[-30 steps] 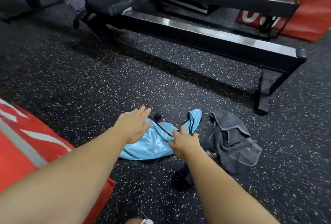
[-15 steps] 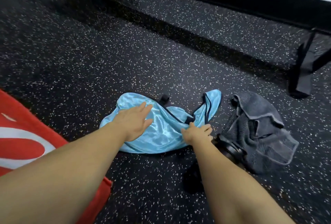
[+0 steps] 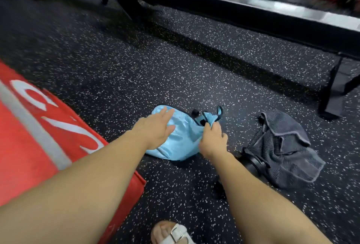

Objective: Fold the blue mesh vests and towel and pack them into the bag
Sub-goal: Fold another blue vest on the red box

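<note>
- The person is working on a light-blue shiny mesh vest with dark trim (image 3: pixel 184 138). It is lying bunched on the speckled black rubber floor (image 3: pixel 136 72), just beside a red padded mat with white lettering (image 3: pixel 39 136).
- The left hand (image 3: pixel 157 129) is pressing flat on the vest's left part, with its fingers straight and gripping nothing.
- The right hand (image 3: pixel 212 139) is pinching the vest's strap end, with its fingers curled round the fabric and holding it raised off the floor.
- Step in hand, as judged: the person is making the first fold of this vest, and the task is sitting at an early stage.
- A grey ribbed towel (image 3: pixel 282 146) is lying crumpled to the right, apart from the vest. It is partly draping over a black cylindrical object (image 3: pixel 253 163) (possibly a bottle; the view is not settling it).
- No bag is showing identifiably in this view, and no second vest is showing either.
- Recommendation: the flat hand should be anchoring the body while the pinching hand is carrying the straps across, so the slippery fabric is not sliding on the rubber.
- Recommendation: the person should be smoothing creases outward before the next fold, since trapped bunching is likely to be making a bulky packet.
- Risk noted: the strap is thin, so pulling by it alone risks dragging the whole vest rather than folding it.
</note>
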